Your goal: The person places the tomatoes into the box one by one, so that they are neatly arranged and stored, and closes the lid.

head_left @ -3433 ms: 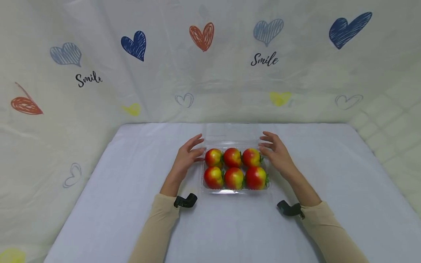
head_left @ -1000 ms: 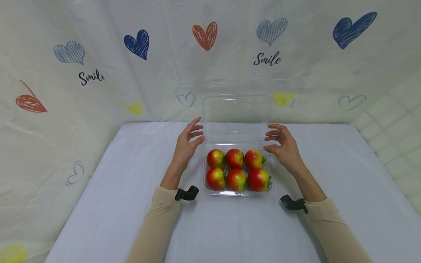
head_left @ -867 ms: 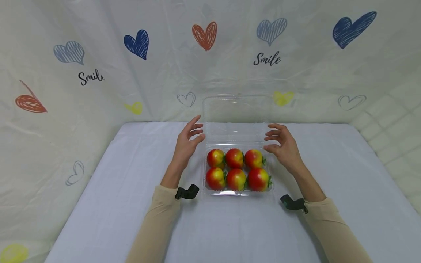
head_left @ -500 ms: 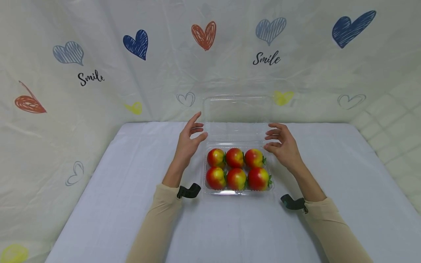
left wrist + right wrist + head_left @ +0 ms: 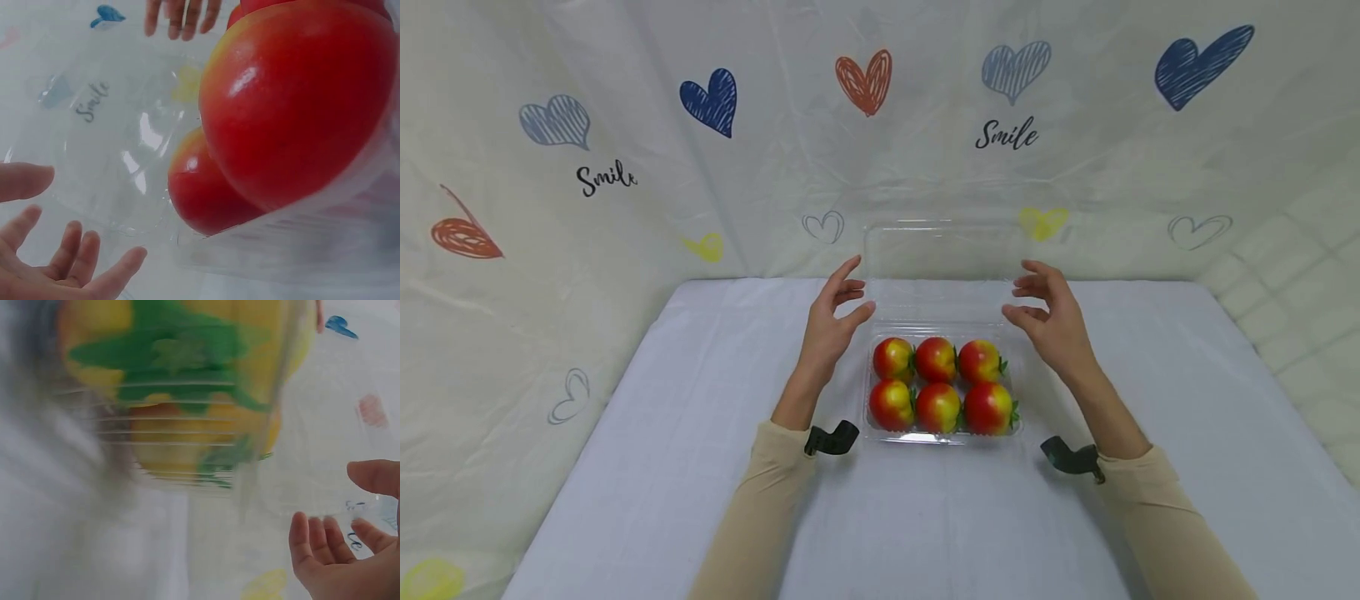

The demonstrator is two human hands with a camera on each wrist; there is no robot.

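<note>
A clear plastic clamshell box [image 5: 943, 439] sits mid-table with its see-through lid [image 5: 940, 250] raised at the back. Inside are two rows of shiny red-and-yellow tomato-like fruits [image 5: 937, 407] with green leafy tops. Left of the lid is my left hand [image 5: 829, 329], fingers loosely spread and thumb by the lid's edge. Opposite it, at the lid's right side, my right hand [image 5: 1060, 325] has its fingers relaxed and thumb pointing inward. Both hands hold nothing; whether any fingertip touches the lid I cannot tell. The right wrist view shows the box wall [image 5: 181, 434] close up and blurred.
A white cloth covers the table [image 5: 700, 500]. Behind it hangs a pale sheet [image 5: 925, 167] printed with hearts and "Smile". Dark wrist cameras [image 5: 832, 437] jut inward from both sleeves.
Since the oldest frame the lid has swung up and back, and both hands have moved farther back beside it. In the last half second the right hand has risen slightly while the left barely moved.
</note>
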